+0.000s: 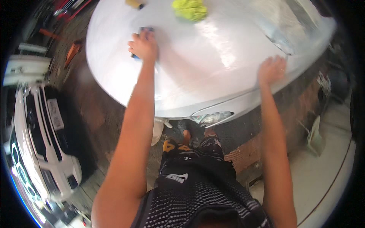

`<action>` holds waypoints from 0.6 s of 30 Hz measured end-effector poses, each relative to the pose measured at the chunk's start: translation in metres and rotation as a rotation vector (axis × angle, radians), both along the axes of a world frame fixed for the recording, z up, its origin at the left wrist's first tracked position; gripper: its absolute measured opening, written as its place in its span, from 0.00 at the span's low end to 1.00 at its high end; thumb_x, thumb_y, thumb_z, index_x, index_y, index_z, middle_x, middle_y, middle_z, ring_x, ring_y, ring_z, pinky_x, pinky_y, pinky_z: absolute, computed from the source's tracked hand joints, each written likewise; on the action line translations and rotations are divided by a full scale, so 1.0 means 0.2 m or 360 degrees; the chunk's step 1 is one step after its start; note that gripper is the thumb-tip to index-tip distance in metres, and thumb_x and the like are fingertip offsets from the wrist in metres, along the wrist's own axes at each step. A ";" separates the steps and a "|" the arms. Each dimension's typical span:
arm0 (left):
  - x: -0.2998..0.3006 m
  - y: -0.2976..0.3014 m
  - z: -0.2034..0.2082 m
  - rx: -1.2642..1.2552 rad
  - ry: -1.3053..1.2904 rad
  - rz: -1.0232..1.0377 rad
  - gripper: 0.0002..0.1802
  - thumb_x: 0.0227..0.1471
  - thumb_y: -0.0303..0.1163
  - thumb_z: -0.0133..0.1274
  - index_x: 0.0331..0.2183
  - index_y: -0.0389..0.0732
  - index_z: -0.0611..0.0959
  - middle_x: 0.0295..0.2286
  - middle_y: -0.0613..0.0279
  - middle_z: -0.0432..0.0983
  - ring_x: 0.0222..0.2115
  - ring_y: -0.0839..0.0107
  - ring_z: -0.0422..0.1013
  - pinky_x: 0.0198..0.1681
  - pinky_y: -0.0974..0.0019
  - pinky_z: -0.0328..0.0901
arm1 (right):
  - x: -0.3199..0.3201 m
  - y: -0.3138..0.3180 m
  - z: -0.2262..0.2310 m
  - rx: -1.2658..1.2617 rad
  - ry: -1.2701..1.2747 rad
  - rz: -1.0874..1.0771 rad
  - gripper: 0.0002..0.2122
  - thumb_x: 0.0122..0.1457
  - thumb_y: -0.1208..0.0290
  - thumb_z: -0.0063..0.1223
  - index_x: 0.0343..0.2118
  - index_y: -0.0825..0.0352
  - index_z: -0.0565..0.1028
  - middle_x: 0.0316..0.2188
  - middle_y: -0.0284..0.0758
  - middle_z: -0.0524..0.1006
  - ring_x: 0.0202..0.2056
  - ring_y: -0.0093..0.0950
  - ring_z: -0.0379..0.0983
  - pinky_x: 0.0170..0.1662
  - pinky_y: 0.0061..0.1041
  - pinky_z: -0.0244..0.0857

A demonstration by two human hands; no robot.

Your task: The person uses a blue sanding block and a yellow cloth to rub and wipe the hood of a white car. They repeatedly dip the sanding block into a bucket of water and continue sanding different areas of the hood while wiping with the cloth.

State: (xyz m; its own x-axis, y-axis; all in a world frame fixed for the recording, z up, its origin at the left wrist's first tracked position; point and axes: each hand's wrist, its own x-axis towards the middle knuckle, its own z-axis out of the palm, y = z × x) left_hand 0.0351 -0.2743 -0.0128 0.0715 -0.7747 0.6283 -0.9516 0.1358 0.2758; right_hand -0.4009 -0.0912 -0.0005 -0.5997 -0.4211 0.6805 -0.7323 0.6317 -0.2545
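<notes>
Left hand (143,45) curled over dark blue block (134,56) on left part of pale car panel (182,76); block mostly hidden beneath hand. Right hand (272,70) partly open, fingers loosely bent on panel near right edge, nothing visible in grasp. Crumpled yellow-green cloth (190,9) at far middle; tan cylinder (133,3) to its left. Writing: dark characters on pale number plate (56,114) of white vehicle (48,164), left; white lettering with emblem on black shirt (205,167), near.
</notes>
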 end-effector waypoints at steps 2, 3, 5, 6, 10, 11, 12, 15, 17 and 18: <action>-0.45 0.39 -0.06 -0.0139 0.0032 -0.0612 0.16 0.54 0.40 0.60 0.45 0.57 0.89 0.47 0.55 0.78 0.43 0.48 0.70 0.51 0.42 0.61 | -0.16 0.07 -0.14 0.0111 0.0296 -0.0138 0.21 0.66 0.60 0.49 0.59 0.65 0.72 0.65 0.45 0.66 0.70 0.43 0.54 0.70 0.55 0.42; -0.47 0.65 -0.07 -0.0057 0.0118 -0.0961 0.19 0.50 0.35 0.64 0.46 0.59 0.90 0.46 0.57 0.80 0.46 0.51 0.72 0.56 0.48 0.59 | -0.09 0.06 -0.12 0.0069 0.0085 -0.0088 0.22 0.65 0.61 0.48 0.60 0.66 0.71 0.66 0.46 0.65 0.71 0.43 0.52 0.72 0.55 0.38; -0.26 0.73 -0.03 0.0098 0.0060 -0.1177 0.21 0.47 0.28 0.60 0.46 0.50 0.90 0.51 0.55 0.79 0.52 0.57 0.72 0.60 0.49 0.55 | -0.02 0.02 -0.07 0.0008 -0.0106 -0.0036 0.23 0.64 0.63 0.49 0.60 0.67 0.70 0.67 0.47 0.63 0.71 0.45 0.52 0.72 0.56 0.39; 0.04 0.56 -0.17 0.0002 -0.0156 -0.1109 0.19 0.50 0.28 0.56 0.46 0.44 0.89 0.50 0.53 0.80 0.52 0.55 0.73 0.57 0.50 0.60 | 0.08 -0.03 0.02 -0.0042 -0.0257 0.0080 0.23 0.62 0.65 0.51 0.59 0.68 0.71 0.66 0.48 0.64 0.70 0.47 0.52 0.72 0.54 0.40; 0.50 -0.01 -0.08 0.0209 0.0006 0.0244 0.22 0.59 0.59 0.56 0.47 0.60 0.88 0.41 0.63 0.80 0.43 0.53 0.75 0.42 0.45 0.70 | 0.11 0.05 0.13 -0.0236 -0.0231 0.0089 0.20 0.60 0.69 0.54 0.54 0.70 0.73 0.62 0.48 0.65 0.68 0.47 0.53 0.70 0.52 0.42; 0.52 -0.04 -0.06 0.0078 -0.0188 0.0330 0.22 0.58 0.60 0.56 0.46 0.60 0.89 0.39 0.65 0.80 0.40 0.53 0.75 0.41 0.44 0.69 | 0.14 0.05 0.12 -0.0241 -0.0245 0.0108 0.20 0.60 0.69 0.54 0.54 0.71 0.73 0.62 0.49 0.65 0.68 0.47 0.53 0.70 0.52 0.42; 0.52 -0.06 -0.07 0.0099 -0.0139 0.0358 0.23 0.58 0.61 0.55 0.46 0.61 0.89 0.40 0.64 0.79 0.41 0.53 0.75 0.42 0.43 0.68 | 0.14 0.04 0.13 -0.0246 -0.0259 0.0134 0.19 0.61 0.69 0.53 0.54 0.71 0.73 0.62 0.49 0.64 0.69 0.47 0.52 0.70 0.52 0.42; 0.39 0.02 -0.01 0.0298 0.0014 0.0484 0.26 0.58 0.65 0.53 0.45 0.59 0.89 0.41 0.64 0.79 0.43 0.51 0.73 0.46 0.43 0.66 | 0.15 0.04 0.13 -0.0242 -0.0292 0.0113 0.19 0.61 0.70 0.52 0.54 0.71 0.72 0.62 0.49 0.64 0.69 0.47 0.52 0.70 0.52 0.42; 0.26 0.12 -0.10 0.0335 0.0041 0.0371 0.29 0.57 0.64 0.55 0.45 0.51 0.88 0.39 0.64 0.79 0.42 0.52 0.73 0.47 0.43 0.65 | 0.14 0.07 0.16 -0.0236 -0.0263 0.0118 0.19 0.61 0.69 0.52 0.54 0.72 0.73 0.62 0.49 0.64 0.69 0.47 0.51 0.71 0.51 0.42; 0.11 0.32 -0.16 0.0282 -0.0004 0.0091 0.24 0.56 0.58 0.60 0.42 0.49 0.89 0.40 0.61 0.79 0.42 0.53 0.73 0.46 0.43 0.65 | 0.12 0.08 0.14 -0.0232 -0.0267 0.0121 0.19 0.61 0.69 0.53 0.54 0.72 0.73 0.63 0.50 0.64 0.69 0.47 0.51 0.71 0.51 0.42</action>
State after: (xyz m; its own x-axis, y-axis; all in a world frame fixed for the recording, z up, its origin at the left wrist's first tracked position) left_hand 0.0568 -0.2110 -0.0451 0.1175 -0.8679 0.4827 -0.9571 0.0307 0.2882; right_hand -0.3766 -0.0744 0.0282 -0.6800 -0.3739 0.6306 -0.7160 0.5240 -0.4614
